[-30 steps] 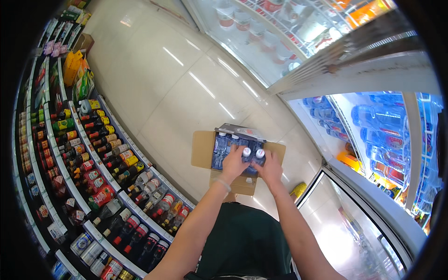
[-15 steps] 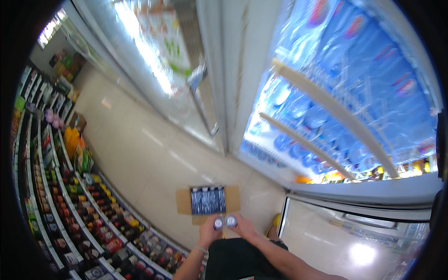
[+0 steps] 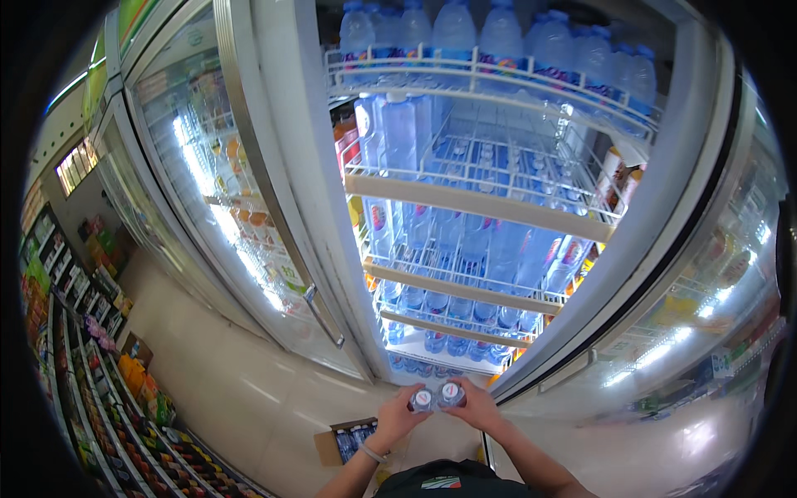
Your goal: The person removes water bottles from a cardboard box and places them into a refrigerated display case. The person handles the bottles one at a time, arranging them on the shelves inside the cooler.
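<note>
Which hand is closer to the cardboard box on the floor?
Left. The left hand is above and right of the cardboard box; the right hand is farther right.

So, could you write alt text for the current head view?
A person's left hand and right hand each hold a capped bottle before an open cooler stocked with bottles. Lower left, an open carton of bottles stands on the floor.

Left clear bottle [image 3: 422, 401], right clear bottle [image 3: 451, 393], white-capped, held side by side, tops up
</note>
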Tool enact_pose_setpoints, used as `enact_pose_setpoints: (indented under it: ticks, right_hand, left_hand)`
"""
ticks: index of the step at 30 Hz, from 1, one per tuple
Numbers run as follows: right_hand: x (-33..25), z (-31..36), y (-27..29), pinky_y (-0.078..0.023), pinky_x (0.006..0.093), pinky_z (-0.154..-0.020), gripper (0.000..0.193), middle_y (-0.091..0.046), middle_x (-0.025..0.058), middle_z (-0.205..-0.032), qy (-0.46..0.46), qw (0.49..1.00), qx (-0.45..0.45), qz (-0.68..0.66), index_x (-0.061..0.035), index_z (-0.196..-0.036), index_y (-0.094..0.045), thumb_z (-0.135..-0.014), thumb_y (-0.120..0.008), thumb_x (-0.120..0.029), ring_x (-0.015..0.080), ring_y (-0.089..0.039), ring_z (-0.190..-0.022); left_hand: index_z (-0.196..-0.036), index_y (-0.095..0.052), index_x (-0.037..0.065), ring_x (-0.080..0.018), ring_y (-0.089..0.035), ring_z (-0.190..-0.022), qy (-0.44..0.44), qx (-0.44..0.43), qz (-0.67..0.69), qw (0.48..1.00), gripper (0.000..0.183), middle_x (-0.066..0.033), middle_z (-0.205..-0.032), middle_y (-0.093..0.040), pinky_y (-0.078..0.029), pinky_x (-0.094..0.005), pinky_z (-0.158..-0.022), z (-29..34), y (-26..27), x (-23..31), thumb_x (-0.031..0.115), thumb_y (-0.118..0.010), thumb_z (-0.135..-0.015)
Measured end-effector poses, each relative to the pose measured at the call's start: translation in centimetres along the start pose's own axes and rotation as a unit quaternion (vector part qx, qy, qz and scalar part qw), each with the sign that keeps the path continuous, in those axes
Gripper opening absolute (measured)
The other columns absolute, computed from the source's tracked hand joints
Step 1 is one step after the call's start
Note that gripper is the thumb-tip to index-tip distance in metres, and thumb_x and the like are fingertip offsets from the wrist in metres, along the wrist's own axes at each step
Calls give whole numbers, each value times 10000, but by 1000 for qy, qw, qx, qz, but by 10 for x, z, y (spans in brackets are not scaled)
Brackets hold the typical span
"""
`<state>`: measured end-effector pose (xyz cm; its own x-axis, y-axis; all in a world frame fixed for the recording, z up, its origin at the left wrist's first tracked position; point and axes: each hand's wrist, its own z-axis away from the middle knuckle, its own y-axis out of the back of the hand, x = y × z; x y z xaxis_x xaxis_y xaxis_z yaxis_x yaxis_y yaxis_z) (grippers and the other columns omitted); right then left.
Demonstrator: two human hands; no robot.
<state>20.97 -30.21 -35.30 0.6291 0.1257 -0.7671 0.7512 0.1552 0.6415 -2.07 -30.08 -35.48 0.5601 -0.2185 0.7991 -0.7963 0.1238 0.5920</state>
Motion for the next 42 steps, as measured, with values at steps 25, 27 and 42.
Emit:
enact_pose_setpoints:
  ticks: [25,27,42]
  right_hand:
    - [-220,-251,306,-526,432,-864,594,-571,166,-1348,301,908,291,-3,-119,-1372,-489,-832,-734,-77,375,-653,-1057]
    - [-225,-264,313,-517,451,-884,606,-569,183,-1348,301,903,305,42,-97,-1379,-482,-831,-739,-116,402,-629,-1091]
    - [-212,-206,299,-526,405,-936,621,-560,95,-1412,333,828,449,28,-158,-1343,-528,-779,-705,29,327,-582,-1234]
  left_hand:
    - [-1423,-447,99,-353,-677,-981,-330,377,-69,863,711,-165,-1137,-655,-553,-398,-791,-288,166,280,188,-808,-817]
    - [-1427,-382,62,-402,-681,-933,-322,390,-91,858,757,-189,-988,-676,-536,-445,-775,-301,163,279,268,-802,-831]
    - [-1289,-512,76,-422,-523,-1305,-597,332,-18,730,587,-212,-1415,-513,-483,-465,-1052,-308,123,260,-38,-759,-769]
